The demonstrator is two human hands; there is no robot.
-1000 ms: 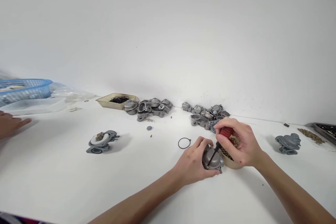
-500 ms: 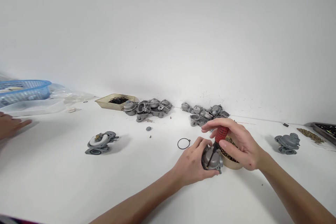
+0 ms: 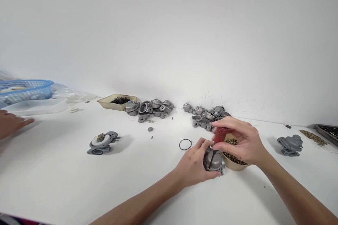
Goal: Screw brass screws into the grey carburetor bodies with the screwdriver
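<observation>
My left hand [image 3: 194, 163] is wrapped round a grey metal carburetor [image 3: 217, 161] and holds it on the white table, its domed bowl facing up. In my right hand [image 3: 241, 142] is a screwdriver [image 3: 220, 136] with a red handle, gripped between thumb and fingers. Its dark shaft slants down to a small brass-coloured screw at the near left edge of the bowl. Right behind, partly hidden by my right hand, stands a round tub [image 3: 237, 166] of small brass screws. A black rubber ring [image 3: 185, 144] lies left of the carburetor.
Carburetor parts lie in a left pile [image 3: 158, 107] and a right pile [image 3: 204, 116] by the wall. An open carburetor [image 3: 103, 143] and a closed carburetor [image 3: 290, 145] flank my hands. A tray [image 3: 105, 104] holds black rings. Another person's hand [image 3: 12, 123] rests near a blue basket [image 3: 39, 89].
My right hand has turned about the screwdriver handle, its fingers closing round it, and the handle leans slightly further left. My left hand still holds the carburetor in place.
</observation>
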